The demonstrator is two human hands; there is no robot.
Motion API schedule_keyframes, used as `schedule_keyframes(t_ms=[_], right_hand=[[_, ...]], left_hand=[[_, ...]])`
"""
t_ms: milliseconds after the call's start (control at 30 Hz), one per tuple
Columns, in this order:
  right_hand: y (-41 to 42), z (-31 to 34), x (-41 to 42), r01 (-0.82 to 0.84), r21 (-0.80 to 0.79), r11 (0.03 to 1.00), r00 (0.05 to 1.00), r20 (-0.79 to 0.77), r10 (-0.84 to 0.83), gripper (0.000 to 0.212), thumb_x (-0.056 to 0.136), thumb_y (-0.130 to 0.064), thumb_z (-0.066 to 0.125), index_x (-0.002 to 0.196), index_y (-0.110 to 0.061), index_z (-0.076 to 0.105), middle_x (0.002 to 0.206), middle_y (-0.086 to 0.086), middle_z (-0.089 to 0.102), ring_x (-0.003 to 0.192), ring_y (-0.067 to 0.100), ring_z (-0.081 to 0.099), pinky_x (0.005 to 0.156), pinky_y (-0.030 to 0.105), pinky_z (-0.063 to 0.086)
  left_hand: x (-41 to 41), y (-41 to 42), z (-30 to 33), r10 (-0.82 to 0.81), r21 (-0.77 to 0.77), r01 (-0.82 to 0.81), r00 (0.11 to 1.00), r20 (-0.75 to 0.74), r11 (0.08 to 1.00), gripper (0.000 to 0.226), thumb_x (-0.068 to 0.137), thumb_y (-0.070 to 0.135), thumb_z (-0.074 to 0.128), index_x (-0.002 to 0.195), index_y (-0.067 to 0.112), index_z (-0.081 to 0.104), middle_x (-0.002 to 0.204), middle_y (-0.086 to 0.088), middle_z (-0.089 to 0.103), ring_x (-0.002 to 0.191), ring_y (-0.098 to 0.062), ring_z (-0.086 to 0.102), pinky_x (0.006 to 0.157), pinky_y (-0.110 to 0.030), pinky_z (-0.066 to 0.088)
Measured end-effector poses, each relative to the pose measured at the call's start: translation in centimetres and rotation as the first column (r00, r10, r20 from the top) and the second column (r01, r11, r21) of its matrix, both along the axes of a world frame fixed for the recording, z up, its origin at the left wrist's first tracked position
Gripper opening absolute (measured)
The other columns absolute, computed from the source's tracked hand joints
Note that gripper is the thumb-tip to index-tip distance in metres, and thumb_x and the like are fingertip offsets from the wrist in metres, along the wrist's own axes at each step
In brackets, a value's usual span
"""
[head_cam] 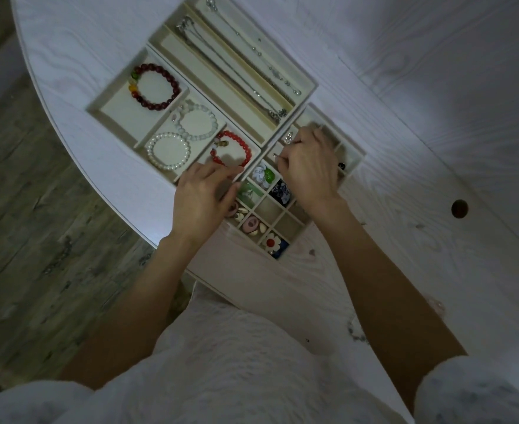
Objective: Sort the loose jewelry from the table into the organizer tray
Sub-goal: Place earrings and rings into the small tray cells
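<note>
Small silver piece (275,155) sits pinched in your right hand (310,169) over the grid tray (354,162), upper cells. Lower it straight into one cell, then let go. Left hand (201,197), fingers loosely curled and holding nothing, rests on the divider by the red bracelet (232,149). Table edge (123,209) near on your left; open room lies right.

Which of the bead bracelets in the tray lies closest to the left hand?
The bright red bracelet: its lower edge nearly meets the left hand. The dark red bracelet, translucent white bracelet and pearl bracelet lie farther off.
</note>
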State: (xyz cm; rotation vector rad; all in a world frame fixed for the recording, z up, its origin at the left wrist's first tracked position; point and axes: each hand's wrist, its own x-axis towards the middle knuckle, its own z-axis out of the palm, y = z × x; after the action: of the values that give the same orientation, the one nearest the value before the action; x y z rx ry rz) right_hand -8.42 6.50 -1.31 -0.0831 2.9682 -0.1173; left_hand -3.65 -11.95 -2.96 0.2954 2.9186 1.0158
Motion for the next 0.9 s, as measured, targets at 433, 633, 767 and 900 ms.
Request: schedule_keyframes(t_ms=[433,633,767,900], right_hand=[[-0.3,0.9,0.4,-0.002,-0.011,1.0,1.0,-0.001,0.002,0.022,0.09,-0.025,0.059,0.102,-0.011,0.071,0.12,0.009,0.054,0.117,0.023,0.043,0.086,0.031,0.046],[-0.1,0.8,0.5,-0.006,-0.061,0.998,1.0,0.012,0.006,0.023,0.091,-0.028,0.057,0.1,-0.013,0.072,0.114,0.005,0.056,0.11,0.018,0.046,0.075,0.025,0.044],[0.4,1.3,1.1,0.053,-0.204,0.978,0.998,-0.031,-0.061,0.018,0.087,-0.024,0.064,0.097,-0.012,0.073,0.106,0.006,0.058,0.101,0.019,0.051,0.073,0.026,0.047],[2.7,2.0,4.1,0.123,-0.357,0.926,0.968,-0.16,-0.191,0.014,0.085,-0.021,0.067,0.094,-0.012,0.071,0.097,0.007,0.06,0.089,0.018,0.054,0.068,0.022,0.04]], left_hand=[[0.0,0.2,0.0,-0.011,-0.028,0.011,1.0,-0.005,1.0,0.024,0.088,0.019,0.065,0.112,0.016,0.068,0.098,-0.006,0.066,0.089,-0.027,0.057,0.079,-0.037,0.042],[0.0,0.2,0.0,-0.009,-0.025,0.009,1.0,0.001,1.0,0.023,0.089,0.021,0.064,0.111,0.016,0.068,0.098,-0.006,0.066,0.09,-0.027,0.057,0.079,-0.037,0.042],[0.0,0.3,0.1,0.002,-0.059,-0.005,0.999,-0.041,0.998,0.023,0.087,0.02,0.065,0.109,0.014,0.067,0.098,-0.006,0.066,0.091,-0.026,0.054,0.078,-0.036,0.042],[0.6,1.3,0.3,-0.025,-0.076,0.015,0.99,-0.138,0.997,0.026,0.087,0.024,0.061,0.11,0.013,0.067,0.101,-0.006,0.065,0.091,-0.023,0.049,0.077,-0.033,0.038]])
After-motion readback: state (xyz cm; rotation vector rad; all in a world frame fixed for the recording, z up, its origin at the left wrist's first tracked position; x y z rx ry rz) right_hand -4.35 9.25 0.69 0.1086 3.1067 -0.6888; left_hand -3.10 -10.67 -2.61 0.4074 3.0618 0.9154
